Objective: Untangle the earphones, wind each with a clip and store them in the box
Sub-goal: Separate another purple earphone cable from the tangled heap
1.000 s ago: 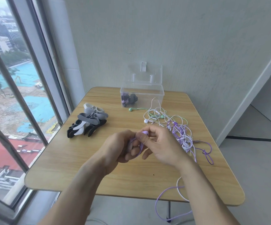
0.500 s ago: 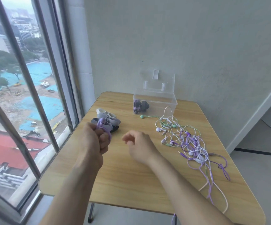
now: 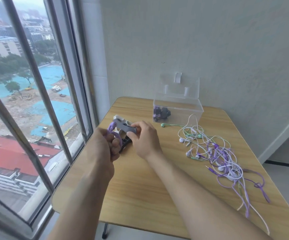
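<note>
The left hand (image 3: pixel 105 146) is gripping a coiled purple earphone (image 3: pixel 113 131) — soft, light cord, likely to spring loose unless pinched across the coil. Just beside it, the right hand (image 3: pixel 143 137) is pinching a grey clip (image 3: pixel 125 127). Beneath both hands the remaining clips (image 3: pixel 123 118) are mostly hidden. Farther right, the tangle (image 3: pixel 216 153) is lying on the counter (image 3: pixel 149 187); beyond it, the box (image 3: pixel 177 109) is standing open.

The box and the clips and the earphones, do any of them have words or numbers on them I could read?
None can be read.
The clear box: no label shows.
The grey clip held by the right hand: plain, no print visible.
The purple earphones in the left hand and the tangled pile: any marks are too small to tell.
The buildings outside the window: too blurred for signs.
</note>
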A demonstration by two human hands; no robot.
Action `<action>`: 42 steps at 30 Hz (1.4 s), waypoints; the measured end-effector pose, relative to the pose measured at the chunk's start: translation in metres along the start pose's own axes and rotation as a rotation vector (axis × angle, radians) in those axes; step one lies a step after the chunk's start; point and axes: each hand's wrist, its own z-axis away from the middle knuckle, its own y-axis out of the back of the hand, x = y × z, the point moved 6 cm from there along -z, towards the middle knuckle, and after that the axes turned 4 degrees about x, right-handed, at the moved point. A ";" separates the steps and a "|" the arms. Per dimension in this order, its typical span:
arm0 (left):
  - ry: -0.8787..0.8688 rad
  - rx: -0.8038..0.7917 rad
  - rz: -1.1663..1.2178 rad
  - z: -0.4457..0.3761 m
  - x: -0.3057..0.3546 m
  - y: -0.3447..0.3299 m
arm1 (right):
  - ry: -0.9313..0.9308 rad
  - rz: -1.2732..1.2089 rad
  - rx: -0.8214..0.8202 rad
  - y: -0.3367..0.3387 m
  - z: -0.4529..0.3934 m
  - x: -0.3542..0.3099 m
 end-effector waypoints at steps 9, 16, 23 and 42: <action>-0.082 -0.009 -0.102 0.026 -0.023 -0.034 | -0.124 -0.524 0.102 0.106 0.053 0.003; -0.176 -0.238 -0.490 0.050 -0.056 -0.082 | -0.275 -0.609 0.104 0.151 0.089 0.040; -0.145 -0.591 -0.675 0.086 -0.099 -0.118 | -0.449 -0.740 0.048 0.164 0.105 0.065; -0.247 -0.664 -0.688 0.084 -0.094 -0.118 | -0.473 -0.426 0.111 0.182 0.137 0.076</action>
